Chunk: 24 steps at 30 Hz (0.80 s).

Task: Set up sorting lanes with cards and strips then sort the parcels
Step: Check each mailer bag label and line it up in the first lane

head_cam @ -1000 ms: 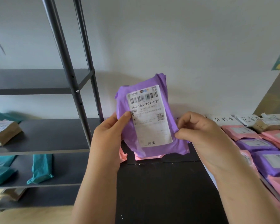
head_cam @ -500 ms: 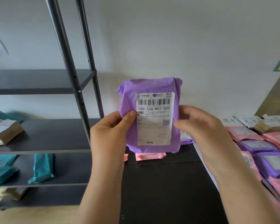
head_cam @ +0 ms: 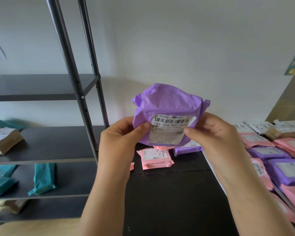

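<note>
**Purple parcel (head_cam: 169, 103) held up in both hands above the black table (head_cam: 169, 201)**

Purple plastic, crumpled at the top, wraps the parcel, which is in the air at the middle of the view and clear of the table, tipped with its top edge away. The left hand (head_cam: 120, 140) grips its left edge, with the thumb curled onto the front beside the white shipping label (head_cam: 169, 130). The right hand (head_cam: 218, 140) pinches the right edge the same way, its thumb tip on the label's right side. The label faces the camera, with a barcode and a printed code line across its top.

Just behind the hands, a pink parcel (head_cam: 154, 159) lies flat on the dark tabletop, label up. A second purple parcel (head_cam: 186, 149) lies beside it, partly hidden by the held one.

Along the right side of the table, pink parcels (head_cam: 255, 139) and purple mailers (head_cam: 286, 172) lie in rows, close together and overlapping in places. At the far end of the rows is a white handwritten card (head_cam: 260, 127), with a small brown packet (head_cam: 276, 133) next to it.

To the left stands a dark metal shelf rack (head_cam: 70, 65). A teal parcel (head_cam: 43, 178) lies on its lower shelf and a brown labelled parcel (head_cam: 5, 140) on the shelf above. A plain white wall (head_cam: 177, 40) is behind everything.
</note>
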{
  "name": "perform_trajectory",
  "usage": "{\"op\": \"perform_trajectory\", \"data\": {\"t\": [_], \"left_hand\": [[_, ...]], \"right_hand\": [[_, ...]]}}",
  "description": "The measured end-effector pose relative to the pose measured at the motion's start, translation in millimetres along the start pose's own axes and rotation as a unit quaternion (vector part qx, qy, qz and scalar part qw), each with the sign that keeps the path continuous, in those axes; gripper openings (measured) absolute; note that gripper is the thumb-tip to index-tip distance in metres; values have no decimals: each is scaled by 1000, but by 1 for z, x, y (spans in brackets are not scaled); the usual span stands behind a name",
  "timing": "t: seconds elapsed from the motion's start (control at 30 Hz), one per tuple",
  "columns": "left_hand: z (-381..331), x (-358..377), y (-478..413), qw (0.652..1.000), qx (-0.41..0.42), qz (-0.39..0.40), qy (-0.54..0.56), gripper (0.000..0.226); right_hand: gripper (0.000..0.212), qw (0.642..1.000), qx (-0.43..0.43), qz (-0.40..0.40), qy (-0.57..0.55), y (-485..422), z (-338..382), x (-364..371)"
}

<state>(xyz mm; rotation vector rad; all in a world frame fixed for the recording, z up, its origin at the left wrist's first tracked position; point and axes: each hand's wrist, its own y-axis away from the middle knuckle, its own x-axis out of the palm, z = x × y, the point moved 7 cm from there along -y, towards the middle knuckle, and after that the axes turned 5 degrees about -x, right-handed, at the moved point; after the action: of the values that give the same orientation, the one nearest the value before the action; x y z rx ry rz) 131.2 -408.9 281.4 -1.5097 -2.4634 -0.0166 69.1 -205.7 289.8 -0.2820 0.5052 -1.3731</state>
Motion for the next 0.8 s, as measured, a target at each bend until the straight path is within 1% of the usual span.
{"op": "perform_trajectory", "data": {"t": [0.13, 0.23, 0.3, 0.4, 0.5, 0.57, 0.63, 0.7, 0.8], "left_hand": [[4, 0, 0, 1000, -10, -4, 12, 6], [12, -5, -1, 999, -11, -31, -35, 4], [20, -7, -3, 996, -11, -44, -82, 9], [35, -5, -5, 988, -25, -38, -146, 6], [46, 7, -4, 979, -9, -2, -206, 10], [53, 19, 0, 971, -1, 35, -238, 15], [61, 33, 6, 964, -8, 77, -253, 14], [67, 47, 11, 959, -17, 109, -261, 7], [68, 69, 19, 948, 3, 133, -288, 9]], "right_hand": [[16, 1000, 21, 3, -11, 2, -3, 2], [20, 999, 34, -14, -5, 7, -4, 0], [23, 998, 39, -49, 22, 11, -6, -7], [28, 988, 27, -104, 112, 22, -5, -24], [35, 973, 1, -106, 204, 34, -3, -33], [37, 965, -8, -99, 244, 41, -5, -36], [37, 956, -7, -86, 279, 48, -9, -39], [34, 952, -6, -80, 297, 55, -11, -44], [34, 949, -7, -81, 303, 62, -15, -58]]}}
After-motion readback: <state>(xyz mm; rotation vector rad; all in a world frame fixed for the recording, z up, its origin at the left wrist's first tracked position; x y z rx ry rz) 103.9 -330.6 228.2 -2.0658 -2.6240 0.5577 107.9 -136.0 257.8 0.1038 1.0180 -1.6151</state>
